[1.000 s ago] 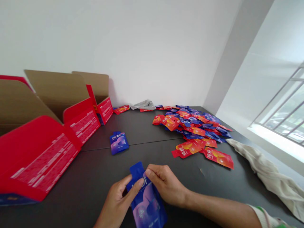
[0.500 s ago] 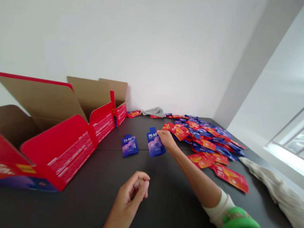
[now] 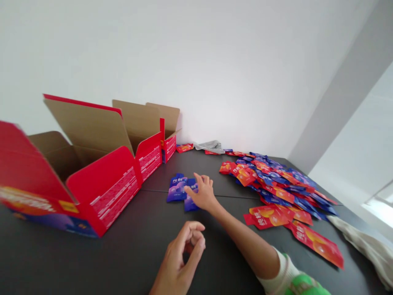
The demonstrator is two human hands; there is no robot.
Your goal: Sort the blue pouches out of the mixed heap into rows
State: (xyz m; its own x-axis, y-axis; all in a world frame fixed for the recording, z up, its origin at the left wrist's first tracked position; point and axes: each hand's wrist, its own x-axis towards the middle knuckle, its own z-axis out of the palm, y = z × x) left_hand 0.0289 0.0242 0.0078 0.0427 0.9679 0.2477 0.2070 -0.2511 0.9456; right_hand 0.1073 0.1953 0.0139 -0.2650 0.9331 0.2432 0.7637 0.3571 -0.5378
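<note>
Two blue sachets (image 3: 176,189) touching at centre; right hand (image 3: 204,193) open over them, released, nothing grasped; left hand (image 3: 186,250) curled, fingertips pinched, empty, above dark tabletop (image 3: 123,250).

**Head-worn camera, looking forward and down**

The one view looks from above the near edge of the dark table (image 3: 123,254), close over the left hand (image 3: 181,254) and right hand (image 3: 204,194). It faces the far white wall (image 3: 196,69), with the red cartons (image 3: 107,196) to the left and the window (image 3: 380,207) at far right.
</note>
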